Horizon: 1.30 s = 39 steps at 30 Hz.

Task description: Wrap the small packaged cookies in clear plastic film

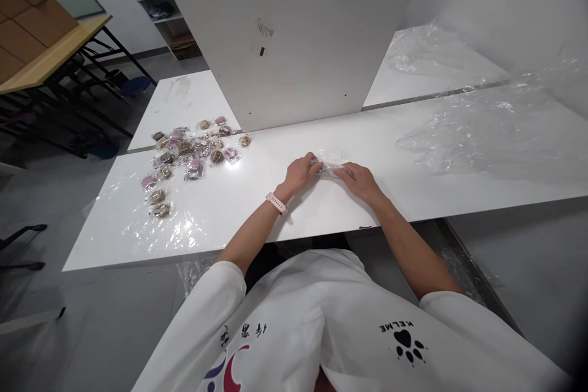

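Both of my hands grip a small piece of clear plastic film [329,169] over the white table [294,214]. My left hand [301,173], with a pale watch strap [276,203] at its wrist, has its fingers closed on the film's left end. At the other end, the fingers of my right hand [361,180] are closed on it. Whether anything lies inside the film is too small to tell. To the left is a loose group of small, individually wrapped round pieces [185,148], brown, pink and tan, in clear packets.
A large heap of clear plastic sheeting [482,135] covers the table's right side. More thin plastic [169,233] lies at the front left. A tall grey-white panel [294,30] stands behind my hands. Cardboard [32,18] rests on a wooden table at the far left.
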Each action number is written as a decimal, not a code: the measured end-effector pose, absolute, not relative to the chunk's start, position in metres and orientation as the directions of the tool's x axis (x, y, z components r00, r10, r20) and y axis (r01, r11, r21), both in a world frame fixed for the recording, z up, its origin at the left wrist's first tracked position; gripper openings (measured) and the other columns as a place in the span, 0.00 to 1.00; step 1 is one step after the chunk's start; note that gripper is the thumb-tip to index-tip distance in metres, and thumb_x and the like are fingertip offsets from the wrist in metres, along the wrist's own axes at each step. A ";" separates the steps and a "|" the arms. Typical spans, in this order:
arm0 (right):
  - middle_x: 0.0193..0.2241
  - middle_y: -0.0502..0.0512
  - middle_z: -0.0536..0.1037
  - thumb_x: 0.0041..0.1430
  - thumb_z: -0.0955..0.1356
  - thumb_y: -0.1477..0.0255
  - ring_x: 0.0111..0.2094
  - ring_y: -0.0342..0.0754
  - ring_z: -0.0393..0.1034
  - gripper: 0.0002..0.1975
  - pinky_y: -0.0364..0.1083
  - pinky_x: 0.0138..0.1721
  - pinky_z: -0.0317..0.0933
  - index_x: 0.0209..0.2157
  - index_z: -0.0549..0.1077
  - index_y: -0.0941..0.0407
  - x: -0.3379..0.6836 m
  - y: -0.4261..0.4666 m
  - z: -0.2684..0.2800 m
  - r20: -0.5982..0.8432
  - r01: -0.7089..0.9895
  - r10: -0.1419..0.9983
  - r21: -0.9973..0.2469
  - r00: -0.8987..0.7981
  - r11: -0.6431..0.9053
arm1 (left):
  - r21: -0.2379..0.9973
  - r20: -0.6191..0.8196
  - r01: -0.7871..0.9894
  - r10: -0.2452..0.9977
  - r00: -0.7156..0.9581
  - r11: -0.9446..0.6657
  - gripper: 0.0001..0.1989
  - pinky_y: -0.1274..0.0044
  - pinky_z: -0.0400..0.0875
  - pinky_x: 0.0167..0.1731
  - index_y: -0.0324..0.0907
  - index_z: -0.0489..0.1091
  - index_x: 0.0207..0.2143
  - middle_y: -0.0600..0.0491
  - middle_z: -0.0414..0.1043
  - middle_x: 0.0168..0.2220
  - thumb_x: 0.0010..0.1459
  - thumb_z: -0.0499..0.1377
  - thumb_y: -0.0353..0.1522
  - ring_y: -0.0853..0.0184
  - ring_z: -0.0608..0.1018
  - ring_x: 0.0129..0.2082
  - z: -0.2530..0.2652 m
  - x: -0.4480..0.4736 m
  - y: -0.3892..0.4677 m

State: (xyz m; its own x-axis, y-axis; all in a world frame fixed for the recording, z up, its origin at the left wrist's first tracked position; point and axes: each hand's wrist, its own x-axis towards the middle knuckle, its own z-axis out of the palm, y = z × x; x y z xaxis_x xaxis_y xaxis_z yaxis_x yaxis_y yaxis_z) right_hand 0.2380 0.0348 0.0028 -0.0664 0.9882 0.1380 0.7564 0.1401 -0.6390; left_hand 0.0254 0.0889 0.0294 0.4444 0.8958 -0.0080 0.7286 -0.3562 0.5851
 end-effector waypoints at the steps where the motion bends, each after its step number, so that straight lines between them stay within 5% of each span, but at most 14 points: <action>1: 0.30 0.55 0.76 0.66 0.59 0.48 0.34 0.51 0.68 0.27 0.49 0.38 0.61 0.33 0.76 0.55 0.238 0.045 0.005 0.095 0.763 0.995 -0.641 -0.030 0.085 | 0.569 -0.022 0.757 0.914 0.406 -0.322 0.12 0.71 0.65 0.38 0.44 0.69 0.41 0.49 0.74 0.38 0.68 0.51 0.41 0.59 0.74 0.41 0.031 0.030 0.097; 3: 0.32 0.57 0.76 0.64 0.60 0.47 0.37 0.53 0.68 0.28 0.50 0.39 0.61 0.31 0.75 0.56 0.236 0.063 0.009 0.103 0.803 0.993 -0.596 0.053 0.019 | 0.508 -0.001 0.813 0.943 0.332 -0.285 0.12 0.69 0.65 0.40 0.43 0.69 0.37 0.45 0.73 0.41 0.66 0.55 0.42 0.55 0.71 0.47 0.031 0.038 0.111; 6: 0.51 0.64 0.74 0.65 0.63 0.51 0.53 0.61 0.64 0.23 0.57 0.51 0.59 0.46 0.77 0.55 0.231 0.078 0.010 0.325 0.875 0.941 -0.477 0.092 0.079 | 0.463 0.052 0.851 0.966 0.252 -0.247 0.08 0.66 0.64 0.46 0.43 0.69 0.37 0.43 0.71 0.45 0.63 0.59 0.38 0.53 0.68 0.51 0.027 0.046 0.127; 8: 0.61 0.61 0.67 0.66 0.63 0.55 0.61 0.61 0.57 0.22 0.60 0.57 0.54 0.55 0.73 0.51 0.227 0.078 0.007 0.391 0.888 0.917 -0.390 -0.081 0.245 | 0.485 0.059 0.846 0.973 0.224 -0.223 0.06 0.65 0.63 0.48 0.44 0.69 0.37 0.44 0.71 0.45 0.63 0.59 0.36 0.54 0.68 0.51 0.022 0.048 0.133; 12: 0.64 0.54 0.65 0.66 0.64 0.56 0.61 0.60 0.58 0.25 0.59 0.57 0.55 0.62 0.67 0.43 0.220 0.067 -0.002 0.242 0.838 0.899 -0.336 -0.365 0.431 | 0.687 0.020 0.714 0.986 0.163 -0.132 0.08 0.68 0.65 0.48 0.43 0.69 0.36 0.48 0.72 0.42 0.64 0.56 0.38 0.59 0.72 0.47 0.019 0.038 0.133; 16: 0.54 0.57 0.74 0.68 0.61 0.58 0.51 0.56 0.66 0.21 0.57 0.53 0.60 0.58 0.72 0.46 0.219 0.066 -0.011 0.271 0.837 0.953 -0.484 -0.136 0.257 | 0.870 0.014 0.484 0.988 0.157 -0.089 0.13 0.74 0.68 0.43 0.42 0.69 0.40 0.50 0.75 0.42 0.68 0.49 0.39 0.66 0.74 0.41 0.020 0.017 0.115; 20: 0.41 0.57 0.79 0.67 0.60 0.51 0.39 0.52 0.72 0.27 0.52 0.40 0.67 0.57 0.73 0.51 0.247 0.087 -0.018 0.211 0.503 0.941 -0.863 0.266 0.052 | 0.862 0.083 0.494 0.993 0.081 -0.112 0.14 0.74 0.68 0.47 0.42 0.71 0.45 0.47 0.74 0.47 0.68 0.51 0.39 0.65 0.74 0.47 0.016 0.003 0.094; 22: 0.35 0.58 0.78 0.67 0.57 0.49 0.34 0.51 0.73 0.30 0.49 0.33 0.67 0.55 0.72 0.55 0.276 0.111 -0.013 0.124 0.362 0.861 -0.929 0.493 -0.074 | 0.858 0.081 0.505 0.996 0.047 -0.094 0.14 0.72 0.69 0.48 0.43 0.71 0.47 0.47 0.73 0.49 0.68 0.51 0.39 0.64 0.74 0.49 0.012 0.002 0.090; 25: 0.38 0.65 0.76 0.71 0.50 0.54 0.37 0.53 0.71 0.33 0.51 0.34 0.67 0.58 0.67 0.63 0.324 0.161 0.009 0.146 0.378 0.688 -0.904 0.711 -0.200 | 0.840 0.076 0.536 0.997 0.028 -0.079 0.13 0.69 0.70 0.47 0.45 0.71 0.47 0.47 0.73 0.48 0.67 0.51 0.38 0.62 0.74 0.48 0.009 0.005 0.091; 28: 0.55 0.76 0.66 0.73 0.49 0.60 0.55 0.58 0.61 0.32 0.58 0.51 0.59 0.67 0.55 0.66 0.352 0.214 0.036 0.288 0.497 0.603 -0.842 0.744 -0.211 | 0.786 0.113 0.607 0.992 0.052 -0.121 0.10 0.66 0.69 0.48 0.47 0.71 0.44 0.49 0.74 0.46 0.64 0.53 0.33 0.60 0.74 0.48 0.008 0.009 0.094; 31: 0.63 0.78 0.55 0.73 0.54 0.61 0.61 0.59 0.49 0.30 0.60 0.60 0.46 0.66 0.56 0.67 0.353 0.251 0.039 0.393 0.636 0.648 -0.748 0.652 -0.187 | 0.750 0.154 0.641 0.985 0.072 -0.164 0.09 0.64 0.67 0.50 0.47 0.71 0.42 0.50 0.75 0.45 0.62 0.53 0.29 0.59 0.73 0.47 0.007 0.011 0.095; 35: 0.59 0.80 0.63 0.71 0.57 0.59 0.60 0.58 0.53 0.29 0.61 0.57 0.48 0.57 0.68 0.70 0.337 0.269 0.008 0.382 0.736 0.789 -0.665 0.481 -0.126 | 0.747 0.175 0.639 0.981 0.080 -0.185 0.10 0.64 0.66 0.51 0.48 0.71 0.41 0.51 0.75 0.46 0.61 0.53 0.28 0.60 0.73 0.47 0.006 0.010 0.095; 39: 0.66 0.78 0.53 0.71 0.56 0.61 0.68 0.64 0.43 0.29 0.69 0.60 0.41 0.64 0.61 0.66 0.324 0.243 -0.011 0.516 0.822 0.734 -0.561 0.442 -0.100 | 0.749 0.168 0.637 0.982 0.085 -0.183 0.10 0.64 0.66 0.52 0.48 0.72 0.40 0.51 0.74 0.47 0.60 0.53 0.27 0.60 0.73 0.48 0.004 0.009 0.096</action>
